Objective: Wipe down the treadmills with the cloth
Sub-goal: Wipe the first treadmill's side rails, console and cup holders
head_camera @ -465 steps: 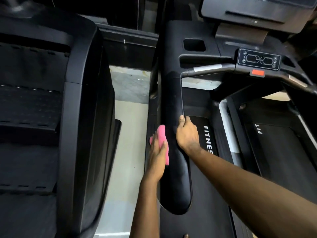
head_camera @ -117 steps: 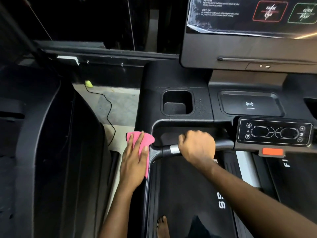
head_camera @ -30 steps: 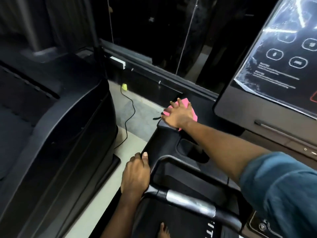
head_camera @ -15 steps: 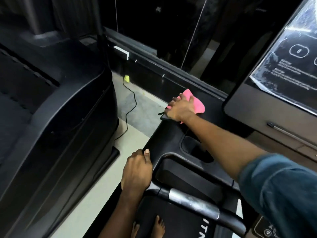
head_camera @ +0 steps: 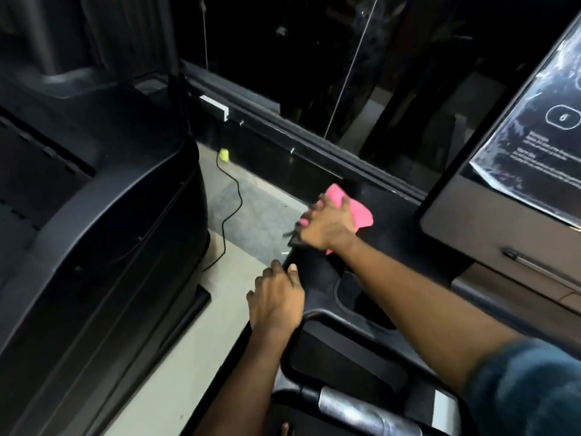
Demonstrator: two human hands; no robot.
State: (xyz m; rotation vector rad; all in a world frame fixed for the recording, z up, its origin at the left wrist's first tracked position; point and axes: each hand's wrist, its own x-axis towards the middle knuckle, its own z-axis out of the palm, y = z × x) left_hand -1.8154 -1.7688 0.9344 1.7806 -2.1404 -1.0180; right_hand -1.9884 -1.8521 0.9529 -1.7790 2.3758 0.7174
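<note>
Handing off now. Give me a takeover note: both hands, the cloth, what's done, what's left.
Right hand: presses flat on the pink cloth at the console's far left corner.
Left hand: rests on the console's left edge, thumb on top.
Done: wiping of that corner is underway; nothing else shows as finished.
To do: likely the cup holder, handlebar, screen and neighbouring treadmill.

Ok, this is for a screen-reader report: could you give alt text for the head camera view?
A person's right hand presses a pink cloth onto the far left corner of a black treadmill console, while the left hand holds the console's left edge. A screen stands at right; a dark machine and a floor cable lie at left.
</note>
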